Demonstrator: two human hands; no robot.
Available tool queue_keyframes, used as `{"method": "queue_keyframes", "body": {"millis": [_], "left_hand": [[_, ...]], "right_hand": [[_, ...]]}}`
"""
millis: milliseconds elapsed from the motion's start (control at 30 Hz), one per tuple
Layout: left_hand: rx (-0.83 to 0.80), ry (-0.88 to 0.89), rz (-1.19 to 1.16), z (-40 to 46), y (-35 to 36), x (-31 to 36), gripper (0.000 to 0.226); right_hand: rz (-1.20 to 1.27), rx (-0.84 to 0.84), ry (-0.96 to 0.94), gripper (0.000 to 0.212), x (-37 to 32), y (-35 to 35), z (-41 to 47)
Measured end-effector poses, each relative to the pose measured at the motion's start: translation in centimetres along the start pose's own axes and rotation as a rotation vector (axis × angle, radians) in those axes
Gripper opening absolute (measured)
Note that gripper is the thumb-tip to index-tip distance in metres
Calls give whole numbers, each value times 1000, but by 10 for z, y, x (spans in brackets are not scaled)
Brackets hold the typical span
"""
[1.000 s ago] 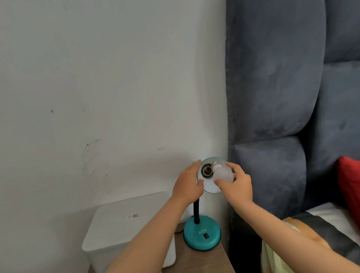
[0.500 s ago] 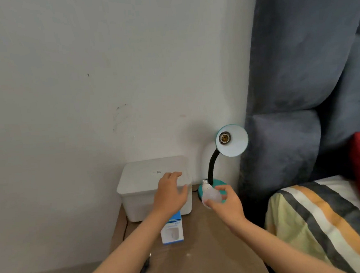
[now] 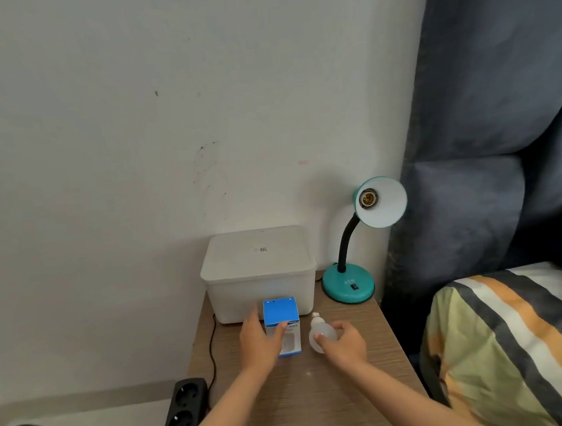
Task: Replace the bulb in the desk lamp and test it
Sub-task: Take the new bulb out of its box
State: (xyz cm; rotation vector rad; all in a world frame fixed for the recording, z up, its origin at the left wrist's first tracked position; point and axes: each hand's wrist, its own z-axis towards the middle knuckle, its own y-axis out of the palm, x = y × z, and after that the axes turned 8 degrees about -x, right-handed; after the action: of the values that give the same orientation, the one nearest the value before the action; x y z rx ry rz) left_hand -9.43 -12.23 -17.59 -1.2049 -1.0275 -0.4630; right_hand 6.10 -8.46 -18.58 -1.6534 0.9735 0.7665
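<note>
A teal desk lamp (image 3: 348,288) stands at the back right of the wooden nightstand (image 3: 305,394). Its shade (image 3: 382,204) faces me and the brass socket (image 3: 368,198) inside is bare. My right hand (image 3: 343,343) holds a white bulb (image 3: 318,335) low over the wood, its screw cap pointing away from me. A blue and white bulb box (image 3: 282,322) stands just left of the bulb. My left hand (image 3: 260,342) grips that box, thumb on its front.
A white lidded plastic bin (image 3: 258,271) sits behind the box against the wall. A black power strip (image 3: 185,409) with a cord lies off the nightstand's left edge. To the right are a grey padded headboard (image 3: 487,132) and a striped blanket (image 3: 515,346).
My right hand took the bulb out of the lamp and carried it down to the nightstand. My left hand let go of the shade and closed on the bulb box. The view tilted down.
</note>
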Motion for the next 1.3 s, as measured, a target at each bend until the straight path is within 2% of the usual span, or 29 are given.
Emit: {"method": "queue_keyframes", "body": {"millis": [167, 267, 367, 400, 467, 533, 600, 667, 800, 933, 1100, 1300], "left_hand": [[19, 41, -74, 0, 4, 1, 42], [27, 63, -85, 0, 5, 0, 41], [39, 62, -88, 1, 7, -3, 44], [40, 61, -85, 2, 7, -3, 44], [50, 71, -84, 2, 9, -5, 43], [58, 72, -82, 3, 10, -7, 42], [62, 70, -73, 3, 10, -9, 40], [58, 72, -68, 3, 10, -9, 36], [49, 77, -69, 5, 7, -9, 29], [45, 67, -65, 7, 7, -11, 29], [26, 113, -71, 8, 4, -12, 32], [-70, 216, -29, 15, -5, -17, 57]], "right_hand": [[-35, 3, 35, 45, 3, 11, 10], [-48, -14, 37, 47, 8, 14, 13], [-91, 0, 37, 60, 9, 14, 12], [-127, 34, -6, 62, 9, 12, 10], [-193, 97, -239, 55, 7, 8, 5], [-240, 87, -506, 44, -1, 5, -1], [-249, 42, -616, 38, -10, 7, -5], [-213, 15, -611, 40, -19, 12, -5], [-143, -91, -431, 51, -31, 21, 1], [-88, -203, -290, 30, -40, 27, 3], [3, -229, -291, 39, -42, 26, 5], [22, -283, -341, 54, -41, 22, 7]]}}
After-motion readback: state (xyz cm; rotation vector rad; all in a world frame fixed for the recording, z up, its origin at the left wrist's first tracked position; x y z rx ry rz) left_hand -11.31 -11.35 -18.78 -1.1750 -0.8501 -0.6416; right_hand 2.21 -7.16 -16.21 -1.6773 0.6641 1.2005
